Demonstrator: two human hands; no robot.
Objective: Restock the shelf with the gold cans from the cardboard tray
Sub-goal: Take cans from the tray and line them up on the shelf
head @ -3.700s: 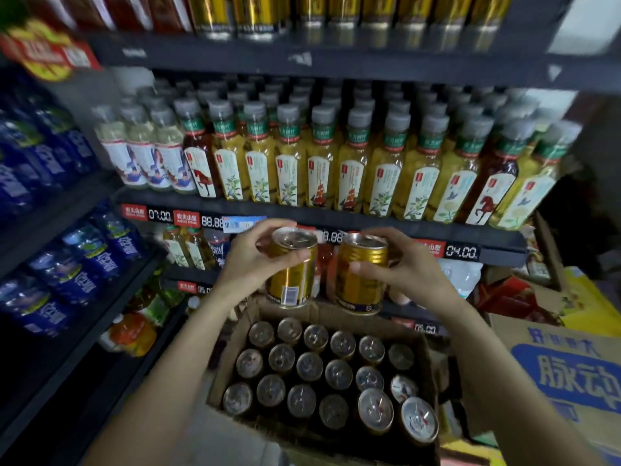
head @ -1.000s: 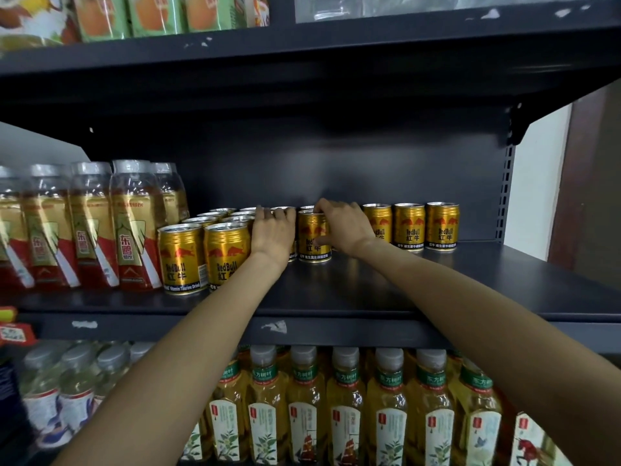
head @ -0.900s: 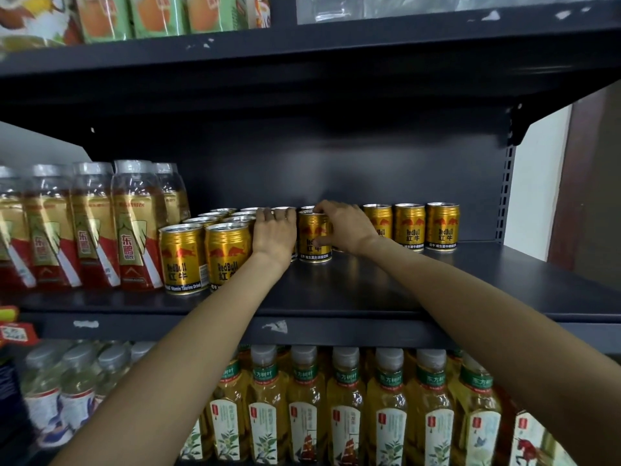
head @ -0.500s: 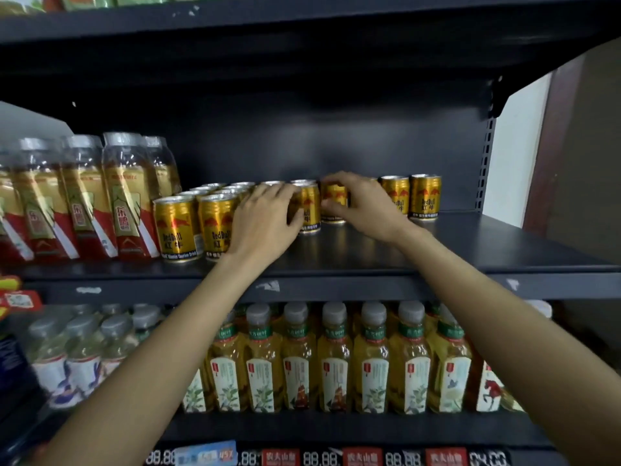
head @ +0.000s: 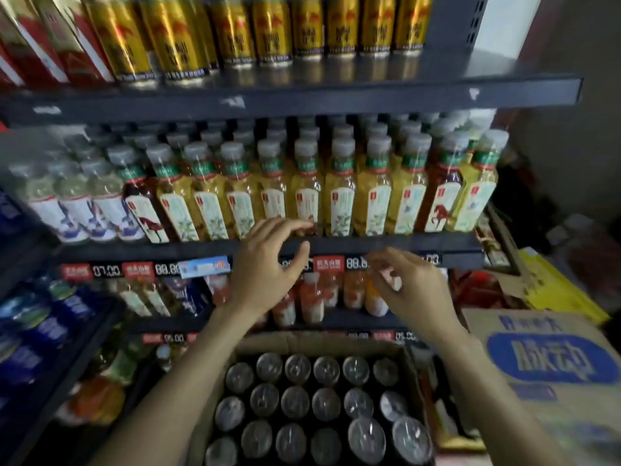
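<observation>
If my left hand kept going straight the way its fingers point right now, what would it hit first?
Probably the yellow tea bottles: the left hand points up toward that row, fingertips already overlapping it in the head view. Depth is unclear.

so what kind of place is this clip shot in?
Most likely a small shop or convenience store's drinks aisle. Dark shelves hold rows of gold cans and tea bottles, price tags line the shelf edge, and an open cardboard tray of cans sits below both empty hands.
</observation>
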